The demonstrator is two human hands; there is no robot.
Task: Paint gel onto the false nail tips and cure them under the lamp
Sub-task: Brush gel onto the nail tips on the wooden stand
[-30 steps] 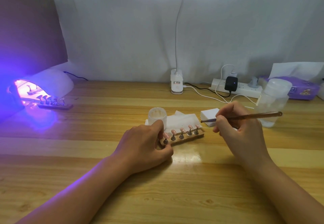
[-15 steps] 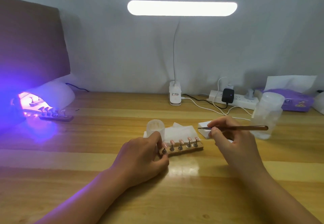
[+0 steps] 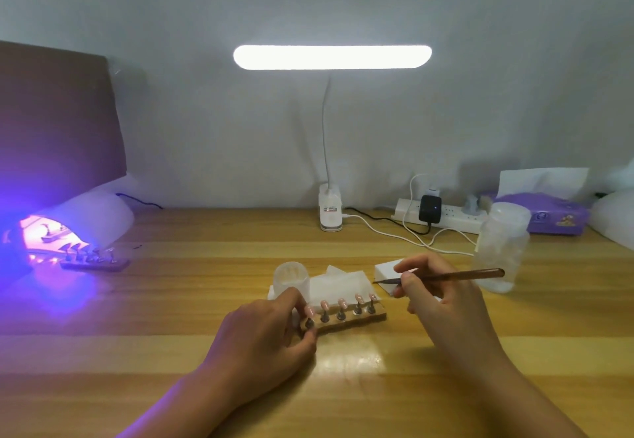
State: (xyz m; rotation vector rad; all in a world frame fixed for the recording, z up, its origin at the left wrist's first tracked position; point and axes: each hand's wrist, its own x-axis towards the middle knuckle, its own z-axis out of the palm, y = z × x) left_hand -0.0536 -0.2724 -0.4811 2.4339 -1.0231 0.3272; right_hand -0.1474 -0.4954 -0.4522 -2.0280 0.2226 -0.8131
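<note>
Little has moved between the things: the view has tipped up, so the desk lamp (image 3: 332, 57) sits lower in view, and the brush (image 3: 446, 275) lies flatter than a second ago. Both hands keep their places.

The left hand (image 3: 264, 338) pinches the left end of the holder (image 3: 356, 321) between thumb and fingers, on the table (image 3: 206, 300). Five pink tips (image 3: 340, 302) stand in a row on it. The right hand (image 3: 442, 304) pinches the brush between thumb and forefinger, its point aimed left over a white block (image 3: 386, 268), near the rightmost tip but apart from it.

Behind the holder lie a wipe (image 3: 339, 283) and a small jar (image 3: 291, 278). Far left, a second holder (image 3: 94, 262) of tips sits at the mouth of the glowing UV lamp (image 3: 85, 218). A clear bottle (image 3: 501, 252), a power strip (image 3: 453, 218) and a tissue box (image 3: 555, 218) stand at right.
</note>
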